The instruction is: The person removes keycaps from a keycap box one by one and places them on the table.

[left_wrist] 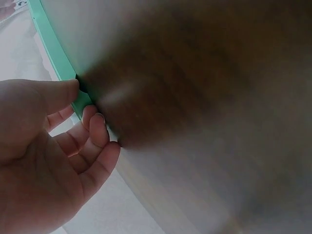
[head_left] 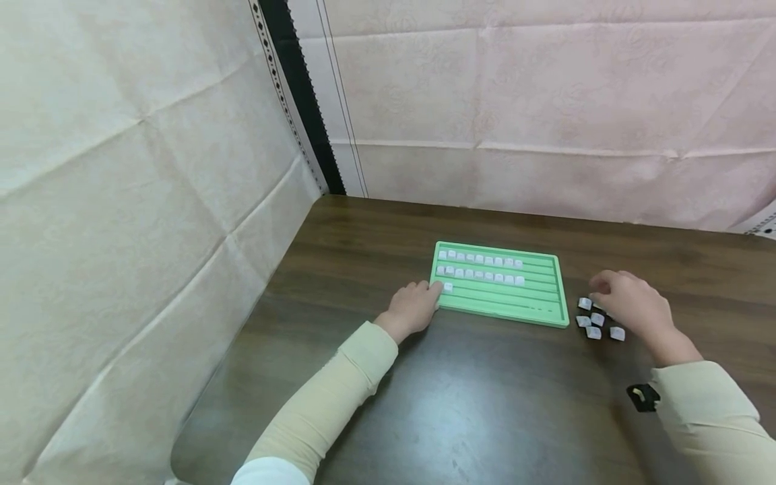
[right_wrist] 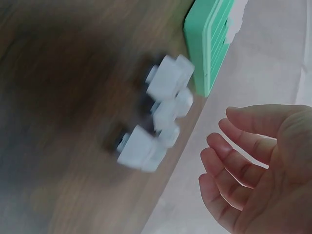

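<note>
A light green ridged tray (head_left: 521,296) lies on the table. Two upper rows hold white keycaps (head_left: 479,259), and another white keycap (head_left: 448,287) sits at the left of the third row, close to my left fingertips. My left hand (head_left: 414,308) grips the tray's left edge; the left wrist view shows thumb and fingers on either side of the green rim (left_wrist: 56,51). Right of the tray lies a loose cluster of white keycaps (head_left: 597,318) with dark undersides. Over this cluster hovers my right hand (head_left: 633,303), its fingers loosely bent with nothing visible between them.
The dark wooden table (head_left: 473,391) runs to a cloth-covered wall (head_left: 545,121) behind and another cloth (head_left: 151,236) at the left. A small black object (head_left: 643,398) is at the right sleeve's cuff.
</note>
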Available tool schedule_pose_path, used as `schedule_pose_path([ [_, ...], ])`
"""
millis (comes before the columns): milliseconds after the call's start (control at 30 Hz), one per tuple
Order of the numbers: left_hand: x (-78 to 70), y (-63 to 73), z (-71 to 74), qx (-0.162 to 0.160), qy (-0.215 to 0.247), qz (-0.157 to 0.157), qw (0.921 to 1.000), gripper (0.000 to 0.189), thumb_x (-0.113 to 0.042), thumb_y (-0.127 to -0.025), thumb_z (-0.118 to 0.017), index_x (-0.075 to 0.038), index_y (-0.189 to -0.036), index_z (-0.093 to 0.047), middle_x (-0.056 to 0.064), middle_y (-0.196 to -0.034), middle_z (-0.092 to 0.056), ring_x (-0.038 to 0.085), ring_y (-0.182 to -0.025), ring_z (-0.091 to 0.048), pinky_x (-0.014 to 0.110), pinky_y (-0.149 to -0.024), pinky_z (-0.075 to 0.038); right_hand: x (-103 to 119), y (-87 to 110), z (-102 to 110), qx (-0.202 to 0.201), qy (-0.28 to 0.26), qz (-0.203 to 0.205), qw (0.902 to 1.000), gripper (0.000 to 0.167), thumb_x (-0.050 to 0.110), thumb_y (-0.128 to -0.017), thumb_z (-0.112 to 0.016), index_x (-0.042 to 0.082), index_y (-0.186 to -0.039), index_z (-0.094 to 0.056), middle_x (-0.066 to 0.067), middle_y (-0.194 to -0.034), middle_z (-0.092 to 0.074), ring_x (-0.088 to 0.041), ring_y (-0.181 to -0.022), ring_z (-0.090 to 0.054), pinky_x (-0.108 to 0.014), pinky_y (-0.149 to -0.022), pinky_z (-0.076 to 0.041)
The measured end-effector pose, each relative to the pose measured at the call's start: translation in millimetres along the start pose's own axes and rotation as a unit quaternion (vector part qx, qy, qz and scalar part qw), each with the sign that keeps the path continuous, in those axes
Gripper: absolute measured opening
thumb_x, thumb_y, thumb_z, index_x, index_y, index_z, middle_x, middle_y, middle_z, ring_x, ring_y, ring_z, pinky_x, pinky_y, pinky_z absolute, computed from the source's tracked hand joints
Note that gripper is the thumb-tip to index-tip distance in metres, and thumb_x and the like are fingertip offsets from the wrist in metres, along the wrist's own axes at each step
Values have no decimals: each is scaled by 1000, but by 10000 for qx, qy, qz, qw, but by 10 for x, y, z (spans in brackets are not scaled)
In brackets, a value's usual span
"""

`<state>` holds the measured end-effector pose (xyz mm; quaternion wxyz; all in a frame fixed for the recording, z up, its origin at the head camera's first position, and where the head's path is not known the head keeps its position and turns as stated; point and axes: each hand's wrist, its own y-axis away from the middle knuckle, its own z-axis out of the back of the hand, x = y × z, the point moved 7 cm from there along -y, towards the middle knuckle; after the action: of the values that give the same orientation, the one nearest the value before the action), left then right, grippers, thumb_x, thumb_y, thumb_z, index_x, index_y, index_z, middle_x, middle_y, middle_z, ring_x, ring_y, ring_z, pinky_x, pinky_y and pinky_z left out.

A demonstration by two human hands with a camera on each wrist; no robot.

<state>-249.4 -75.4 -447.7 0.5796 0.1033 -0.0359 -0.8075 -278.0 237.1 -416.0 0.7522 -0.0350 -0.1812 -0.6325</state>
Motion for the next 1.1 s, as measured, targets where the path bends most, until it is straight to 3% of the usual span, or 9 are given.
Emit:
schedule_pose_path([
  [333, -14, 24, 25, -89, -59, -94, 9999, 19, -23, -96, -46, -14, -113, -44, 6, -96, -57, 18, -79, -50, 31, -66, -43, 362, -134, -92, 10, -81, 193, 9998, 37, 25, -91, -51, 1, -120, -53, -24, -116, -56, -39, -103, -53, -54, -70, -43],
  [733, -31, 19, 46, -245, -56, -152, 9996, 18, -24, -95, -49, -10, -107, -46, 6, -85, -56, 17, -71, -48, 28, -60, -40, 918, -242, -224, -117, -194, 798, 9966, 30, 21, -91, -52, 6, -115, -59, -18, -114, -61, -35, -105, -55, -55, -75, -45],
  [1100, -16, 17, 48, -152, 2, -187, 9997, 16, -25, -95, -49, -10, -103, -47, 4, -83, -56, 15, -70, -50, 27, -59, -41, 1443, -341, -389, -241, -298, 1370, 9898, 26, 17, -89, -56, 6, -111, -63, -14, -109, -64, -30, -101, -58, -49, -79, -47],
])
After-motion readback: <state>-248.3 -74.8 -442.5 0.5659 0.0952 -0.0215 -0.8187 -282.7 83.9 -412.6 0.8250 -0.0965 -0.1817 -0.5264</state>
